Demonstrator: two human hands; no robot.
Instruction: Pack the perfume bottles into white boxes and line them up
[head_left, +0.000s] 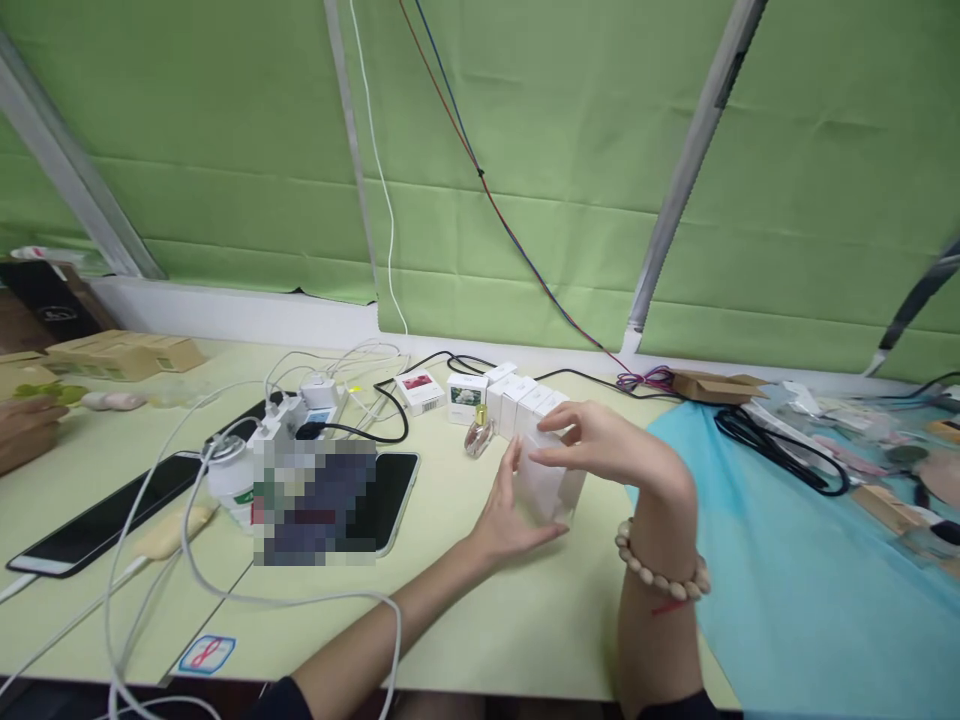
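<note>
Green blinds (pixel 525 100) behind, pale bench (pixel 450 630) below. White box (pixel 553 490) sits btwn both grips: L grip (pixel 501 520) holds its lower end btwn thumb & fingers; R grip (pixel 600 438) bent at its top, fingertips by the edge, can't tell if pinching. Boxes (pixel 511 396) in a row just behind, bottle (pixel 478 437) nr them, phone (pixel 394 500) to L, blue cloth (pixel 787 600) to R.

Another person's hand (pixel 30 432) cut off at left edge, dark phone (pixel 394 495) left of centre partly lost under pixel blocks, white box (pixel 541 482) blurred, partly behind right hand (pixel 604 440), flower-pictured box (pixel 466 402) lettering unreadably small.
</note>
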